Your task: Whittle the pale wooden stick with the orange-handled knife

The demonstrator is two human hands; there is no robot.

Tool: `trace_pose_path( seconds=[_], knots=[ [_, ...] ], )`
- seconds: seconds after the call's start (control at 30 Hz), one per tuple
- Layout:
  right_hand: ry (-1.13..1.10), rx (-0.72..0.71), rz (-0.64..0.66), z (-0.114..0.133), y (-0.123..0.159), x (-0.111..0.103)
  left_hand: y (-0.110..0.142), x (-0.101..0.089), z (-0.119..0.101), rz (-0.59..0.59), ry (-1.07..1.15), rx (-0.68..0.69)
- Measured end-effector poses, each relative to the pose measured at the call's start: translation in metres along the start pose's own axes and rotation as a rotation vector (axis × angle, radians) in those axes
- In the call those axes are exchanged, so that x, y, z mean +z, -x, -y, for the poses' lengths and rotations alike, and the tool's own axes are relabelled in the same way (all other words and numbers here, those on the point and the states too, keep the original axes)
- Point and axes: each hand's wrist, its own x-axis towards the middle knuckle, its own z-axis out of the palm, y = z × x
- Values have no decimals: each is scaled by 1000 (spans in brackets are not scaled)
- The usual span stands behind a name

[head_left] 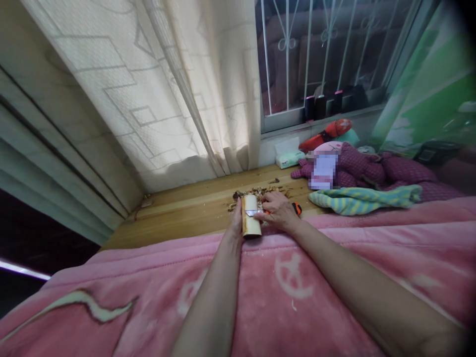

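Note:
My left hand [236, 221] is wrapped round a pale bamboo tube [251, 216] and holds it on the wooden ledge [178, 213], just past the edge of a pink blanket [260, 297]. In my right hand [277, 210] is a knife with an orange handle [296, 208], fingers closed round it. The metal blade [254, 212] lies across the tube's side. A heap of brown shavings [256, 192] sits on the ledge right behind the tube.
Curtains [167, 89] hang behind the ledge, with a barred window [320, 49] to the right. A tissue pack [289, 157], purple checked cloth [364, 171] and a striped green-yellow cloth [362, 198] lie at the right.

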Motion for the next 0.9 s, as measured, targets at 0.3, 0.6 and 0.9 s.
trace_pose_path(
  seconds=[0.3,0.6,0.9],
  knots=[
    [-16,141,184,5,1,2,-3,-6,1,-43,7,-57],
    [-84,143,229,7,0,2,-7,-7,2,-60,44,-49],
    [-10,186,238,5,-2,2,-8,-10,1,-92,-93,-94]
  ],
)
